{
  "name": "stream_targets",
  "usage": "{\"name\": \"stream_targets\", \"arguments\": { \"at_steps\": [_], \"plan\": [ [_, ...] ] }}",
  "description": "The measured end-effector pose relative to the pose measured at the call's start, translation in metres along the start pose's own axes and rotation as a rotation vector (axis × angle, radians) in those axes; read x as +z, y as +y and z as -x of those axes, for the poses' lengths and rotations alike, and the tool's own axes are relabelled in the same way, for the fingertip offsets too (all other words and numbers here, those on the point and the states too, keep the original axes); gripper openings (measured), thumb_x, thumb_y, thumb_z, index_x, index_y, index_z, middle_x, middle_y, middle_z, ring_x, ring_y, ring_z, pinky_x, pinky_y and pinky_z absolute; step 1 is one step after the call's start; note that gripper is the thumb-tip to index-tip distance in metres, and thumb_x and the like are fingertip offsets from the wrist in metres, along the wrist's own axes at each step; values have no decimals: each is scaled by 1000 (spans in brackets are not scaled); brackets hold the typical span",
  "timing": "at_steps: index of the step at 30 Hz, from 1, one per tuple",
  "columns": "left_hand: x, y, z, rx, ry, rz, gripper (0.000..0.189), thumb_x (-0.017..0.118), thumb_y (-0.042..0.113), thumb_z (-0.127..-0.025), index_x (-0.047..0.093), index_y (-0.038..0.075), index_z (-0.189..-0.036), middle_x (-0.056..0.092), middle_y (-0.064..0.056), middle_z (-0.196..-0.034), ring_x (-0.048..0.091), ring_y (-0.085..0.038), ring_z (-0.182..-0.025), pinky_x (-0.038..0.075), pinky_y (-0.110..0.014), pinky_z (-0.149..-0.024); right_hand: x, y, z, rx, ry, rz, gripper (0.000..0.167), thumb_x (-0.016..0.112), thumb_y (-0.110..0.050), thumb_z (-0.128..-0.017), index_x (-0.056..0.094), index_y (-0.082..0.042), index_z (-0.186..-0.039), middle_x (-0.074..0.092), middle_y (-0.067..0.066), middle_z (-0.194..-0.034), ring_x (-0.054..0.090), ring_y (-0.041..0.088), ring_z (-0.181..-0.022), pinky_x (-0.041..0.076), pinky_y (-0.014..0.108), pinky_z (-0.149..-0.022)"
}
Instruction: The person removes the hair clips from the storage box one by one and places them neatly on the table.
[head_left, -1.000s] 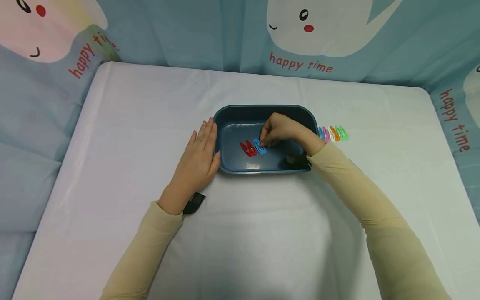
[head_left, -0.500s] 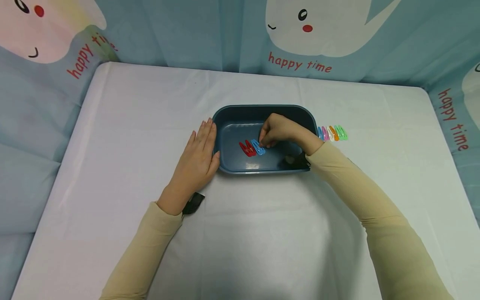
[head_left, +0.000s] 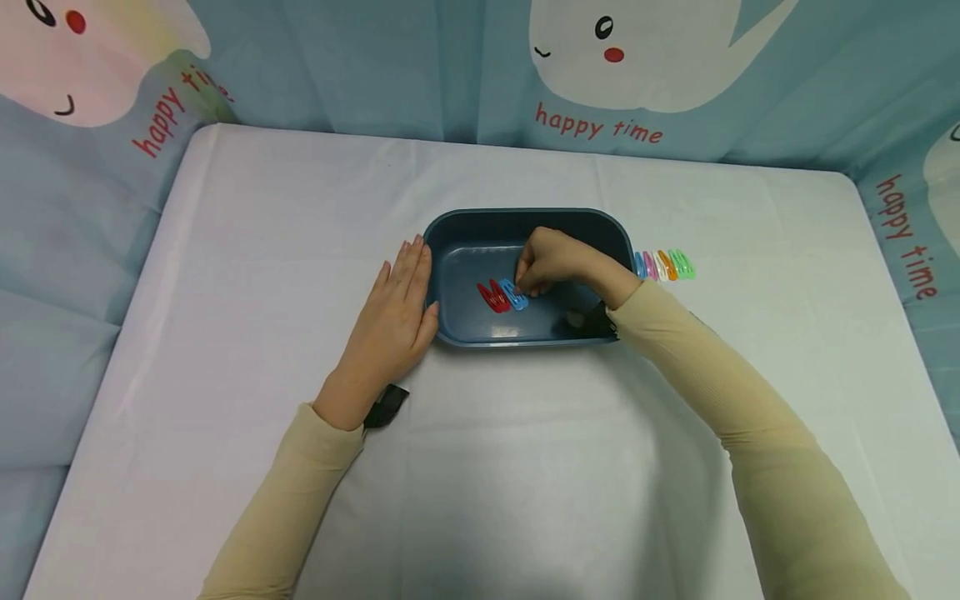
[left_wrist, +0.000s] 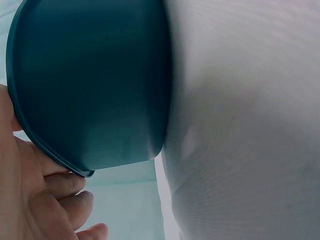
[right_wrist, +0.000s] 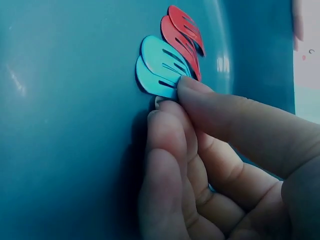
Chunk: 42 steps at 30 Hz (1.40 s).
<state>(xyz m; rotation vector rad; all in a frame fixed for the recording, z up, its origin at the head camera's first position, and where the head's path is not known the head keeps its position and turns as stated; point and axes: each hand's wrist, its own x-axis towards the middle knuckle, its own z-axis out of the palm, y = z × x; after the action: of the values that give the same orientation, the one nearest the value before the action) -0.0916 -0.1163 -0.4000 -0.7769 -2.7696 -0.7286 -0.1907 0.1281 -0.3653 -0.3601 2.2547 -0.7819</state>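
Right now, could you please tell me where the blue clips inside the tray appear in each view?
Head: the blue clips lie near the centre, just right of the red clips.
Left wrist: not in it.
Right wrist: the blue clips are at upper middle, touched by the right hand.
Shared landmark: the tray, in all three.

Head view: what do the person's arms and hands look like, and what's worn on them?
The left sleeve and right sleeve are long, close-fitting and pale yellowish beige, with no visible print. The left hand and right hand wear no gloves. A small black piece sits at the left wrist; a dark piece shows less clearly at the right.
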Motion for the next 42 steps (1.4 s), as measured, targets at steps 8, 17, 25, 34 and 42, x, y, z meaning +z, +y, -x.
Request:
{"name": "stream_targets", "arguments": {
  "at_steps": [8, 17, 25, 34, 42],
  "plan": [
    [0, 0, -1, 1, -3, 1, 62, 42, 20, -95, 20, -8, -146, 17, -21, -154, 17, -33, -141, 15, -50, -111, -2, 2, 2, 24, -4, -83, 7, 69, -1, -82, 70, 5, -77, 66, 7, -68, 60, 13, -58, 52, 25, -59],
    [-2, 1, -2, 9, 9, 3, 61, 40, 21, -96, 21, -9, -146, 17, -21, -154, 18, -34, -141, 14, -49, -112, -5, 1, 4, 3, -36, -72, 10, 66, -2, -86, 68, 5, -79, 64, 6, -69, 59, 13, -61, 52, 25, -61],
    [-1, 0, 0, -7, -6, -2, 62, 40, 20, -95, 20, -8, -146, 18, -21, -153, 17, -33, -141, 14, -48, -112, -7, 0, 2, 4, -46, -46, 11, 64, -4, -87, 69, 3, -80, 64, 7, -70, 59, 14, -63, 52, 26, -63],
    [-2, -1, 1, -6, -4, -7, 62, 40, 21, -95, 20, -9, -146, 18, -21, -154, 17, -33, -141, 13, -48, -112, -11, -2, 8, -12, -50, -125, 11, 63, -4, -87, 68, 4, -82, 63, 7, -71, 58, 15, -64, 53, 27, -65],
    [-1, 0, 0, 0, -6, -2, 61, 41, 20, -95, 21, -9, -146, 17, -20, -154, 16, -32, -141, 14, -49, -112, -20, 5, 24, -56, -38, -187, 12, 62, -3, -88, 68, 6, -85, 65, 7, -73, 60, 16, -64, 52, 27, -65]
  ]
}}
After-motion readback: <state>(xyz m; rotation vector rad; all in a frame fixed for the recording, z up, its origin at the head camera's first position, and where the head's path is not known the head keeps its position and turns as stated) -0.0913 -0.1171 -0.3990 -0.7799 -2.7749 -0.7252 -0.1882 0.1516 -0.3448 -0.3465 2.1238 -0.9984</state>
